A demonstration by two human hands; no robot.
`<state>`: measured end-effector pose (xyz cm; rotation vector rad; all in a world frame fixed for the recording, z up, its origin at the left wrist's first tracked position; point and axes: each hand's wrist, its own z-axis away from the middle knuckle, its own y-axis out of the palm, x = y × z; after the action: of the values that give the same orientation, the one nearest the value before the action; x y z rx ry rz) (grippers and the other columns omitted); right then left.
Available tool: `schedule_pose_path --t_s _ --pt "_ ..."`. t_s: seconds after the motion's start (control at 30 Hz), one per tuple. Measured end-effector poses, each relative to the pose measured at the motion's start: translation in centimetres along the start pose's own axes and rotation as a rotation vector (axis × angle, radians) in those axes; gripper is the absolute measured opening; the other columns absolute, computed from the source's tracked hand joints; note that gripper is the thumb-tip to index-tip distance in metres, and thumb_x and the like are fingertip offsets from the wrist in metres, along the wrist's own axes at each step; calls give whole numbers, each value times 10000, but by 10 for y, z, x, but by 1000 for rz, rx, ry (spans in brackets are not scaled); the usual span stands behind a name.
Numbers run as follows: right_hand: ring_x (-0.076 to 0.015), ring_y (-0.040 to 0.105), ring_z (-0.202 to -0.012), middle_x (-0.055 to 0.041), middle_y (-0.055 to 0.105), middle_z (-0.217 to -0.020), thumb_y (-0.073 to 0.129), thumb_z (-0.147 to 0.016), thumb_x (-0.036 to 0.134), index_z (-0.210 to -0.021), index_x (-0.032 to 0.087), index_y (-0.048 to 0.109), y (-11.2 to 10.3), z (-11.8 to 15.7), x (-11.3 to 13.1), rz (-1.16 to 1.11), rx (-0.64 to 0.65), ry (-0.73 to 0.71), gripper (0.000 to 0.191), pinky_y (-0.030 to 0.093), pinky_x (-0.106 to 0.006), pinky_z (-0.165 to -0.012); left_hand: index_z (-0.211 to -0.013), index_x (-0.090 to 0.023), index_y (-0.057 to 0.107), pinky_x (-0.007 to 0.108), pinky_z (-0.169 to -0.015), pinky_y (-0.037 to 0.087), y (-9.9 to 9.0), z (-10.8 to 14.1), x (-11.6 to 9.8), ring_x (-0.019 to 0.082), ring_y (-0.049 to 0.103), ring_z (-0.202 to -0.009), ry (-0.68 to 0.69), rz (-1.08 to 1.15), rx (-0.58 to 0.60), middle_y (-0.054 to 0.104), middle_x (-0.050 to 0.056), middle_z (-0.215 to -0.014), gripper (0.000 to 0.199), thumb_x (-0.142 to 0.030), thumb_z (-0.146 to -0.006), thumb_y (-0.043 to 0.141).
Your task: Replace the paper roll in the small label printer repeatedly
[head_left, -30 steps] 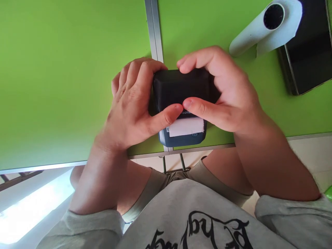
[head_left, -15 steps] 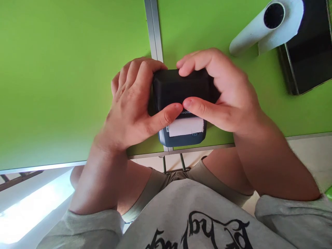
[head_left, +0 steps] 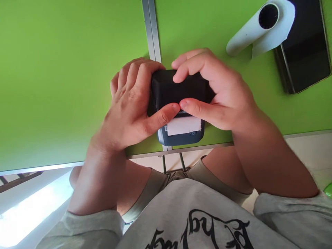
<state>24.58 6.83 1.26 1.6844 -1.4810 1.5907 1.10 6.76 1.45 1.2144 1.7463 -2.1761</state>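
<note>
A small dark printer-like device (head_left: pixel 178 90), black on top and blue-grey at its front, sits on the green table near its front edge. A strip of white paper (head_left: pixel 184 126) sticks out of its front part. My left hand (head_left: pixel 137 103) grips the device's left side, thumb lying across the top and fingers round the far left corner. My right hand (head_left: pixel 220 86) wraps the right side, with its thumb on the top and its fingers bent over the far edge. Both thumb tips touch or nearly touch at the middle.
On the right of the green table (head_left: pixel 64 69) stands a white paper roll (head_left: pixel 243 31) with a loose end, beside a black flat device (head_left: pixel 306 52). A metal strip (head_left: pixel 150 31) runs across the table between two panels.
The right hand's fingers have shifted slightly left over the top of the device. The whole view has moved a little, and both hands stay on the device.
</note>
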Motion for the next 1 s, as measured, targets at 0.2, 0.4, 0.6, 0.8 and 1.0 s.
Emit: schedule_pose_path --t_s 0.2,0.4,0.6,0.8,1.0 --pt "-192 601 -1276 -44 653 -1238 656 -948 386 -1110 237 626 -2 -1 3 -17 44 54 223 493 -377 -1198 -1461 -250 477 641 -1196 366 -1 -1 -3 401 466 -1438 -12 6 32 530 135 -1503 831 -881 -942 328" --pt "-197 604 -1260 -54 667 -1237 625 -960 434 -1104 245 613 -2 -3 2 10 56 32 238 496 -392 -1186 -1460 -219 492 633 -1193 344 -1 -2 -3 403 454 -1425 -15 20 20 535 151 -1497 855 -879 -939 341" --pt "-177 605 -1243 -50 658 -1231 632 -956 416 -1084 243 613 -1 -3 2 -7 43 36 216 494 -369 -1177 -1461 -219 504 623 -1190 321 -2 -2 -2 400 445 -1413 -16 50 25 531 150 -1503 821 -851 -955 369" --pt "-214 604 -1271 -55 676 -1237 632 -949 435 -1072 255 613 -1 -3 3 24 45 38 219 495 -422 -1188 -1452 -207 516 627 -1208 305 -3 -4 -4 411 434 -1430 -46 85 40 534 151 -1499 902 -913 -906 389" --pt "-183 616 -1248 -73 663 -1228 635 -967 407 -1056 228 611 -1 -3 3 -10 53 1 201 493 -390 -1180 -1463 -235 482 645 -1190 324 -2 -3 -2 401 434 -1430 -13 56 47 521 143 -1503 806 -852 -956 372"
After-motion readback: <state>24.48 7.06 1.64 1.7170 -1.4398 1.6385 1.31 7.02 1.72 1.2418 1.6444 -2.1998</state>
